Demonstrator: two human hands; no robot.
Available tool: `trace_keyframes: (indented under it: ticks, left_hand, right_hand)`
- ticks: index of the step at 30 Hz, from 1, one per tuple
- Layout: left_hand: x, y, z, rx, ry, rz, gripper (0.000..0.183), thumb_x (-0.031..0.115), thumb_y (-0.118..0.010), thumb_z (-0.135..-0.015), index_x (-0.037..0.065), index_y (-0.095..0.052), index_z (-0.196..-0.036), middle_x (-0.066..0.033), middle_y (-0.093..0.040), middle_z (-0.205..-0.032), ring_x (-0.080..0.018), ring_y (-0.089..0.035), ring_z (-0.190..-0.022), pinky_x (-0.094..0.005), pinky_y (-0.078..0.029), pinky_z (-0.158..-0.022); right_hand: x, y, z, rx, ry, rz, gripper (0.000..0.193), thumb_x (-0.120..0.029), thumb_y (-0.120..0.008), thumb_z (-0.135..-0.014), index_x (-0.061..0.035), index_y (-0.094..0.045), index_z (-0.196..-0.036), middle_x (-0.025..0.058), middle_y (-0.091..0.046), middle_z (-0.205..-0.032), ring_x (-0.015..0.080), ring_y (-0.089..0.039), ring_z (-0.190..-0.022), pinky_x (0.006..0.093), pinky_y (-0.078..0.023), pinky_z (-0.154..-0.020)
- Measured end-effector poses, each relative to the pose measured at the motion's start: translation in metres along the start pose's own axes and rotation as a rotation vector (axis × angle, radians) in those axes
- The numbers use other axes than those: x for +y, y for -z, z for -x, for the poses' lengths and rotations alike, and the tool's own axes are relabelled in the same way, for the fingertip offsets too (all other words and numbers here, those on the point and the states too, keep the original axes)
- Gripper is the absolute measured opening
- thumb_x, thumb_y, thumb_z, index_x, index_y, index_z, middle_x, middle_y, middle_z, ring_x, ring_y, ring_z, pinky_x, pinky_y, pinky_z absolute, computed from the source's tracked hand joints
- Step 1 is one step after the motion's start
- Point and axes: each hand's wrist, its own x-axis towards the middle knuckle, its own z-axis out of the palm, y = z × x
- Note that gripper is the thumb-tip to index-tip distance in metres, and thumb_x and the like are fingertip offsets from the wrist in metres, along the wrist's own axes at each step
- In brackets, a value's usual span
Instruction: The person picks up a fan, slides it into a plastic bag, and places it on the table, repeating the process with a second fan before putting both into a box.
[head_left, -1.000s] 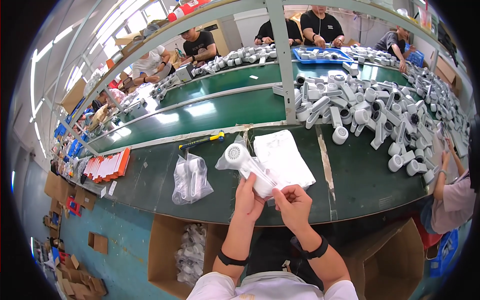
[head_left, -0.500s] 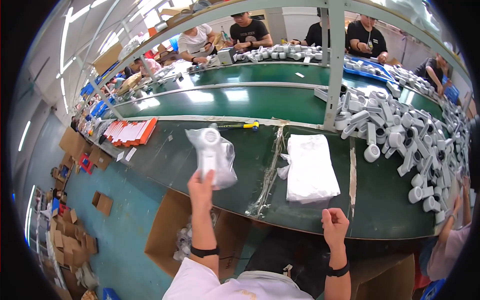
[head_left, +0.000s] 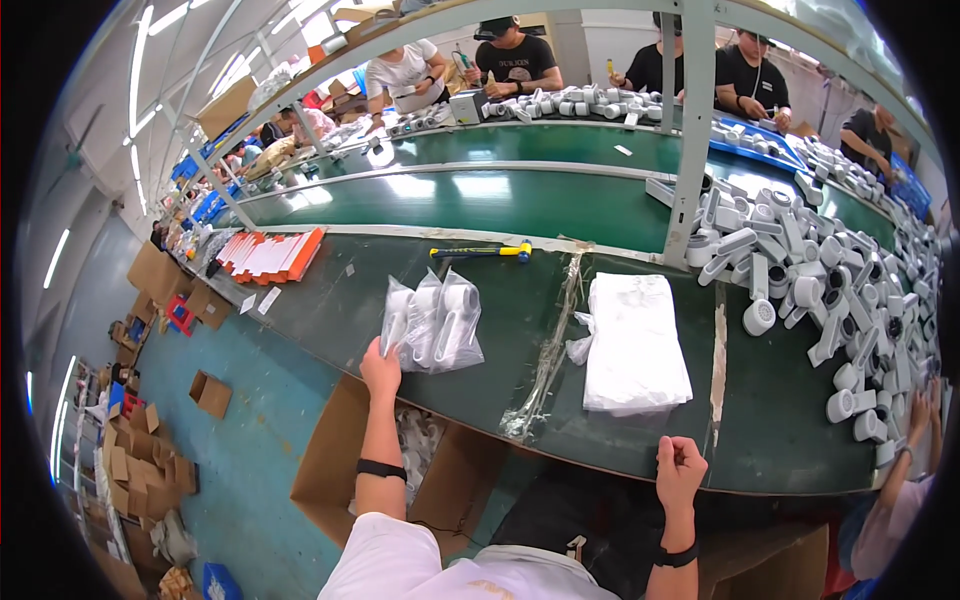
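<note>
My left hand (head_left: 381, 370) has its fingers closed on the lower end of a bagged handheld fan (head_left: 398, 312), a pale unit with a round head and a straight handle in a clear plastic bag. Beside it on the dark green table lie two more bagged fans (head_left: 445, 318), side by side and close together. A stack of clear and white plastic bags (head_left: 635, 345) lies flat to their right. Just in front of that stack, near the table's edge, my right hand (head_left: 682, 470) is curled closed, with nothing visible in it.
A yellow-and-black hammer (head_left: 482, 252) lies behind the bagged fans. Orange-and-white boxes (head_left: 268, 256) sit at the far left. Loose fans (head_left: 800, 260) are heaped on the right. An open carton (head_left: 335, 450) stands below the table edge. Beyond the post (head_left: 690, 150), several people work across the belt.
My left hand has lowered the bagged fan onto the table, left of the others, and moved slightly left. My right hand stays curled near the bag stack.
</note>
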Motion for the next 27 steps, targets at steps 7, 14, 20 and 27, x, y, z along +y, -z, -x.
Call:
trace_keyframes:
  ticks: [7,14,20,27]
  left_hand:
    - [0.027,0.004,0.004,0.127,-0.176,-0.07,0.044,0.033,-0.068,-0.085,-0.002,-0.065,-0.111,-0.0223,-0.067,-0.109,-0.0386,-0.063,-0.102,-0.0428,-0.049,-0.088]
    - [0.183,0.012,0.124,-0.234,-0.678,0.435,0.028,0.009,-0.078,-0.076,0.003,-0.068,-0.101,-0.0083,-0.068,-0.103,-0.0216,-0.063,-0.092,-0.034,-0.051,-0.081]
    - [0.23,-0.03,0.215,-0.479,-1.223,0.424,0.034,0.016,-0.083,-0.066,0.007,-0.068,-0.095,-0.0058,-0.063,-0.092,-0.0269,-0.057,-0.084,-0.0379,-0.046,-0.074]
    - [0.24,-0.048,0.219,-0.531,-1.325,0.278,0.035,0.017,-0.08,-0.067,0.009,-0.068,-0.099,-0.003,-0.06,-0.096,-0.0252,-0.054,-0.088,-0.0391,-0.041,-0.078]
  right_hand:
    - [-0.009,-0.002,0.0,0.011,0.11,0.068,0.015,-0.01,-0.068,-0.09,0.002,-0.062,-0.084,-0.0028,-0.057,-0.065,0.0016,-0.049,-0.059,0.0189,-0.039,-0.053]
    - [-0.016,-0.004,-0.003,0.055,0.124,0.097,0.015,-0.012,-0.069,-0.089,0.0019,-0.064,-0.084,0.0003,-0.059,-0.064,0.0032,-0.053,-0.058,0.0201,-0.043,-0.052]
    - [-0.03,0.023,-0.026,0.16,-0.026,-0.101,0.014,-0.013,-0.064,-0.093,-0.0018,-0.061,-0.084,-0.0021,-0.059,-0.066,0.0018,-0.05,-0.055,0.0177,-0.039,-0.05]
    - [-0.067,0.066,-0.134,0.296,0.116,0.528,0.031,-0.02,-0.069,-0.083,-0.0029,-0.06,-0.107,0.0084,-0.064,-0.084,0.0201,-0.062,-0.069,0.0332,-0.05,-0.066]
